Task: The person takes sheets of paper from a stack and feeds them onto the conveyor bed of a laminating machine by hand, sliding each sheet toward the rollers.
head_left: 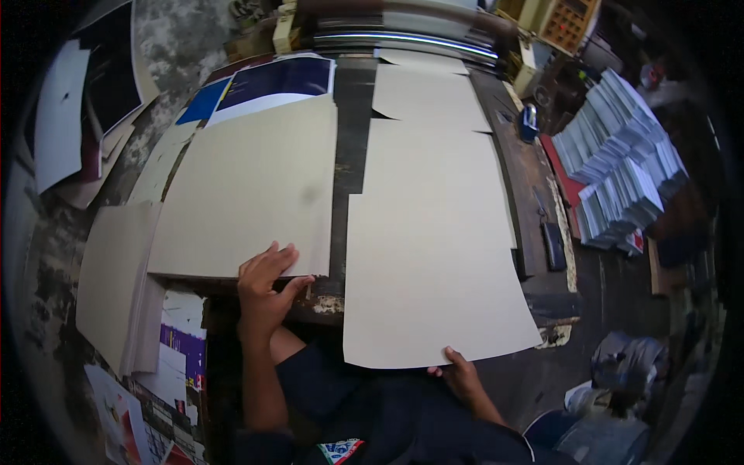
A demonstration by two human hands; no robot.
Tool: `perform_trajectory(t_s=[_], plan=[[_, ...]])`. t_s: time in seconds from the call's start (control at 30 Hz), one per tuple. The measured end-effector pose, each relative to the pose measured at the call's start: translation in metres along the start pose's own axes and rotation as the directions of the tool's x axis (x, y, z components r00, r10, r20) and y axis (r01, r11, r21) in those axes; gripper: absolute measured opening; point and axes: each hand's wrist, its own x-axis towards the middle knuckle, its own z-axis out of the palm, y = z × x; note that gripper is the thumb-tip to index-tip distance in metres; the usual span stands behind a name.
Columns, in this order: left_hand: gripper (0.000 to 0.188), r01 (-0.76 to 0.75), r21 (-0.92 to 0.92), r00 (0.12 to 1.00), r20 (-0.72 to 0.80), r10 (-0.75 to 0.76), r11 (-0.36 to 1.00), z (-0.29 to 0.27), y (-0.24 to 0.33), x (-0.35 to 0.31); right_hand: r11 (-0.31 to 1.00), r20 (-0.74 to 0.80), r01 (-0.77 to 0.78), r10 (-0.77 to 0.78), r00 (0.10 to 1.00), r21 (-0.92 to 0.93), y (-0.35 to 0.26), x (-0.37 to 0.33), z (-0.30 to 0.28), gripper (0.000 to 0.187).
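My right hand [459, 373] pinches the near edge of a large plain beige cardboard sheet [430, 271], thumb on top and fingertips underneath. The sheet reaches past the table's near edge toward me. Beyond it, more beige sheets [426, 155] overlap in a row running up to a machine with a bright metal roller [403, 40]. To the left lies a thick stack of beige cardboard [240, 186]. On that stack's near edge rests my left hand [267, 280], fingers spread over the top and thumb apart along the edge; nothing is seen lifted in it.
Dark printed sheets [279, 77] lie behind the left stack. Another beige stack [116, 271] leans at the far left. Bundles of white paper [620, 147] stand on the right, past a blue stapler [528, 122] and a dark phone-shaped object [553, 246]. Clear plastic-wrapped items [601, 434] sit lower right.
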Motion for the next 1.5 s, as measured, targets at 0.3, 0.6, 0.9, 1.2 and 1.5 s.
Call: perform_trajectory(t_s=[0.3,0.6,0.9,1.2,1.5], plan=[[0.049,0.000,0.012,1.000,-0.016,0.000,1.000,0.000,0.006,0.011,0.999,0.059,0.020,-0.022,0.998,0.026,0.008,-0.010,0.001,0.038],[0.048,0.004,-0.006,1.000,0.000,-0.004,1.000,0.004,0.003,0.015,1.000,0.109,0.028,-0.027,0.994,-0.013,0.010,-0.006,-0.008,0.047],[0.033,-0.049,0.101,0.994,-0.094,0.058,0.994,-0.005,-0.010,0.007,0.991,-0.029,0.017,-0.013,0.999,0.132,-0.004,0.025,0.011,0.047],[0.017,0.093,-0.165,0.879,-0.449,-0.159,0.982,0.019,0.002,0.018,0.959,-0.119,0.136,-0.109,0.987,0.247,-0.012,0.064,0.005,0.038],[0.034,0.236,-0.580,0.661,-0.492,-0.566,0.780,0.020,0.005,0.031,0.921,-0.320,0.297,-0.210,0.924,0.254,-0.031,0.071,0.032,0.054]])
